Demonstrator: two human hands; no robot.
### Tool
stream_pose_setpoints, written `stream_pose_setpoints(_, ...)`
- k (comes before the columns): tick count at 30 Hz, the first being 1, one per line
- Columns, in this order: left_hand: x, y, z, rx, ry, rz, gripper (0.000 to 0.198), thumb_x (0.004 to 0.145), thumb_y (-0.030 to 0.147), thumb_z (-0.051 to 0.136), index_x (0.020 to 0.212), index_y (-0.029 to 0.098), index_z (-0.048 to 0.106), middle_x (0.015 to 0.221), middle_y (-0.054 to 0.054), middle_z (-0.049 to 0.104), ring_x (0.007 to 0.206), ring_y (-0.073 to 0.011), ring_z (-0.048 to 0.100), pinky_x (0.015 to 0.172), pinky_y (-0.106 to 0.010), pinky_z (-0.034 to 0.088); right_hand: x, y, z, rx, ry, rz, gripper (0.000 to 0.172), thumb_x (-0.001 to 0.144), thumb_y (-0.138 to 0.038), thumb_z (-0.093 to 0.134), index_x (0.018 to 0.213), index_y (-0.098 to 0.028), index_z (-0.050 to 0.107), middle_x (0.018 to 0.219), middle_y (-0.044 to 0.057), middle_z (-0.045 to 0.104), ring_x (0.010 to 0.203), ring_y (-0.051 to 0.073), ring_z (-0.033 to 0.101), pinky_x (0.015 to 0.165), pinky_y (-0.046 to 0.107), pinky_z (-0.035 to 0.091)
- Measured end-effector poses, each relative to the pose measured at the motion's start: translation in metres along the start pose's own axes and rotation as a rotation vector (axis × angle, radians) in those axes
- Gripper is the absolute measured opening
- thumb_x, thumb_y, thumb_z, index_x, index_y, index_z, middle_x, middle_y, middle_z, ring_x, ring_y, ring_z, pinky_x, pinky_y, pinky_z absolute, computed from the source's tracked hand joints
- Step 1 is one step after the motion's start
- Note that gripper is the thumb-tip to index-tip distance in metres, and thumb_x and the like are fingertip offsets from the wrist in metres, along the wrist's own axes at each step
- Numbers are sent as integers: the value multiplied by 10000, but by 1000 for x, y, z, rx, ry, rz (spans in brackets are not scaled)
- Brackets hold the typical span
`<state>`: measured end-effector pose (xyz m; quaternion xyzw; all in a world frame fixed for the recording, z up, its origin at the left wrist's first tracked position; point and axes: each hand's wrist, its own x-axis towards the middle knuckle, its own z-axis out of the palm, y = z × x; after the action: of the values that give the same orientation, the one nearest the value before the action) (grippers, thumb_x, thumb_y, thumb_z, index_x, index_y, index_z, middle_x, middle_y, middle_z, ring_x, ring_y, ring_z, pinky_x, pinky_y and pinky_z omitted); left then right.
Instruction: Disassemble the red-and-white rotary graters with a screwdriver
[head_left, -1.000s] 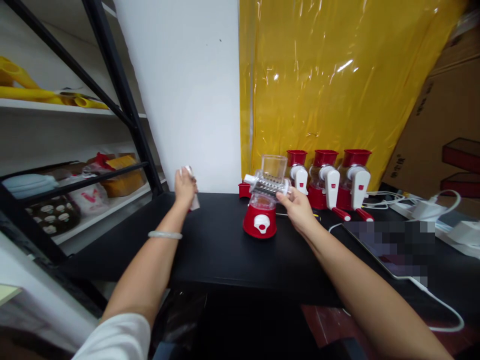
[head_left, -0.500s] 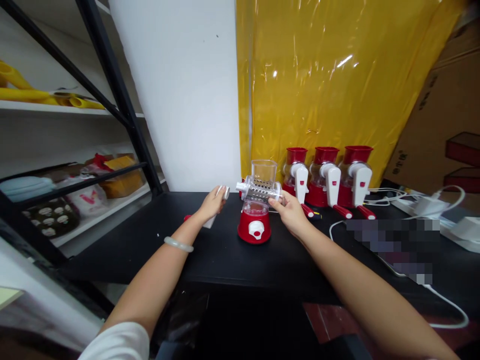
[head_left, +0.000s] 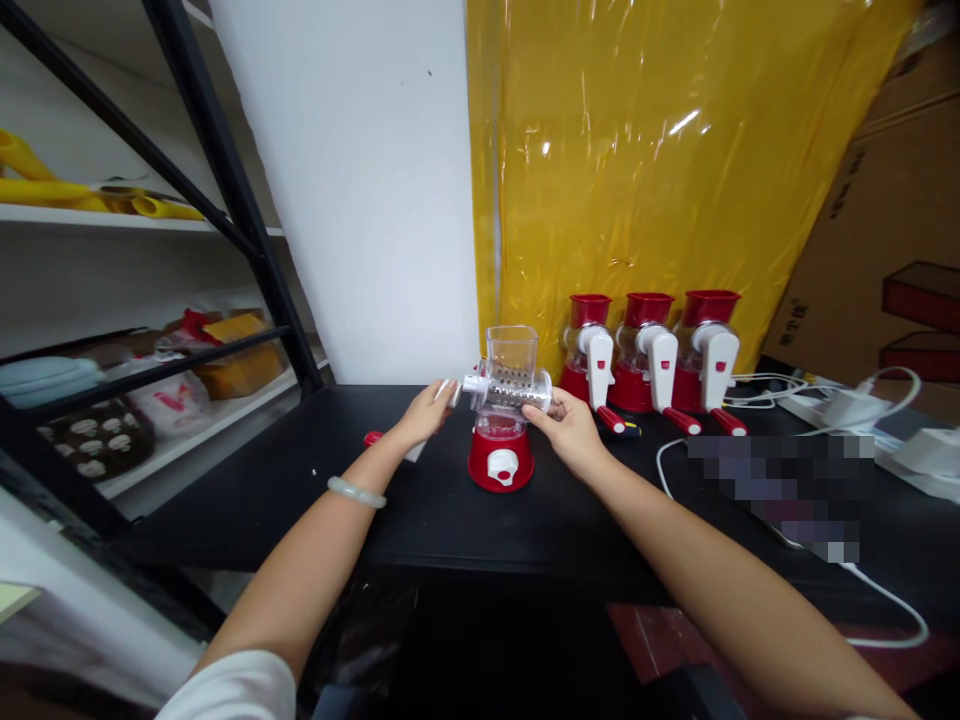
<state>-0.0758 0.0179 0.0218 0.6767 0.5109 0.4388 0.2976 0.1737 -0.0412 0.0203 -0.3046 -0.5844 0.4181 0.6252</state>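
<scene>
Black table, centre frame: right hand clamps grater drum steady; left hand grips crank against its spindle.

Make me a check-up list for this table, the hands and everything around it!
Surface: black table, no spills seen.
Job's things: grater with red base and clear hopper; white crank handle at its left end.
Clutter: three more graters in a row behind.
Hands: left hand grips the crank handle; right hand holds the grater's drum.
Cables: white cables and a charger, right.
Surroundings: shelf rack left, yellow plastic sheet behind, cardboard boxes right.
</scene>
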Motion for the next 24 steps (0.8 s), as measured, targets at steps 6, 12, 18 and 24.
stream_pose_setpoints(6,-2,2,-1,116,-21,-6,492,908,717,432,838,232,482,574,37,462,452,-127,426,453,-256,333,-1,7,-5,3,147,-73,400,703,-560,789,879,-212,704,909,61,753,890,233,687,864,392,535)
stream_pose_setpoints(12,-2,-3,-3,205,-30,3,463,922,677,408,847,228,493,591,30,493,492,-146,462,487,-262,359,8,17,-16,91,356,-135,342,783,-537,693,719,-217,588,693,-18,577,717,169,540,719,305,462)
stream_pose_setpoints(18,-2,-6,-5,285,2,-15,470,932,672,415,843,220,510,611,14,561,545,-170,538,536,-272,398,22,0,-42,-120,518,-176,349,802,-533,642,713,-202,577,662,-26,520,670,162,495,672,293,402)
stream_pose_setpoints(24,3,-13,-5,208,32,-135,528,885,682,548,1083,197,481,699,3,615,503,-162,567,497,-277,438,31,-30,-60,-520,692,-333,400,924,-564,488,737,-213,534,659,-13,505,663,163,464,675,302,379)
